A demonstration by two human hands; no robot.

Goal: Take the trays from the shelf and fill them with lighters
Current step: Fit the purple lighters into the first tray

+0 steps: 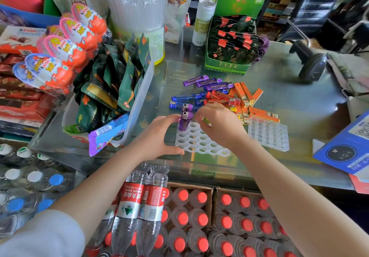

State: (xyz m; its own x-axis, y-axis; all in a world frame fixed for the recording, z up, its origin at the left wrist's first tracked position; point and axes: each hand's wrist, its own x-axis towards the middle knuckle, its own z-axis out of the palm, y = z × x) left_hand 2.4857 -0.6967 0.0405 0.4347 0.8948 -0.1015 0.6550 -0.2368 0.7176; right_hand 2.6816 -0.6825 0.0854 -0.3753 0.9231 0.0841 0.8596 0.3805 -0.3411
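Glass desk [289,88] bearing a loose pile of lighters [221,94] (purple, blue, red, orange). Near its front edge, a clear tray [199,142] with round sockets; a second tray [268,132] lies just to its right. Left hand [157,136], fingers spread, presses the first tray's left edge. Right hand [219,124], fingers curled together; contents indiscernible. Two purple lighters [185,116] stand upright at the tray's far-left corner.
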